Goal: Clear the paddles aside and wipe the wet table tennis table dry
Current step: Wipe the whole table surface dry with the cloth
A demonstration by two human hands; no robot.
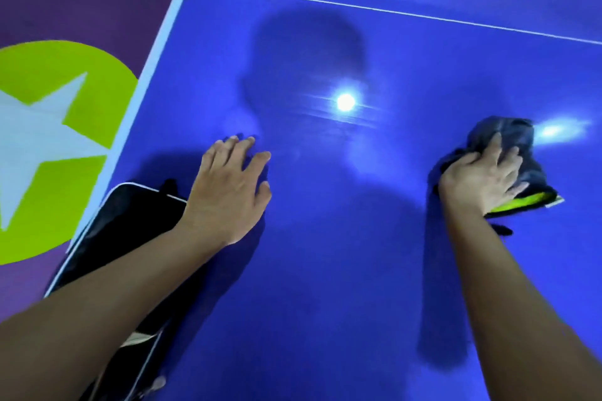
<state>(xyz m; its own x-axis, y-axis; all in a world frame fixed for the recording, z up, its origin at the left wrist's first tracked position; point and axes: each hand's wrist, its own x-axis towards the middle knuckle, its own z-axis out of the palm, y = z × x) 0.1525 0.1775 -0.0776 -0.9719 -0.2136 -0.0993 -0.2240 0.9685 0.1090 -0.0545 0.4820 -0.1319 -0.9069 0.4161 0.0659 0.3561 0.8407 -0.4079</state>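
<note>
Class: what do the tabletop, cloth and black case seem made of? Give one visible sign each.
Tabletop: hard glossy painted board, probably; it shows bright reflections. Cloth: soft dark fabric; it crumples. Black case: likely synthetic fabric, white piping.

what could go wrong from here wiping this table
The black case with white piping lies at the edge of the glossy blue table tennis table, under the left forearm; a nudge could knock it off.
The left hand rests flat on the shiny surface and might slip if wet.
The right hand presses a bunched dark grey cloth with lime-green trim, which may leave streaks.
</note>
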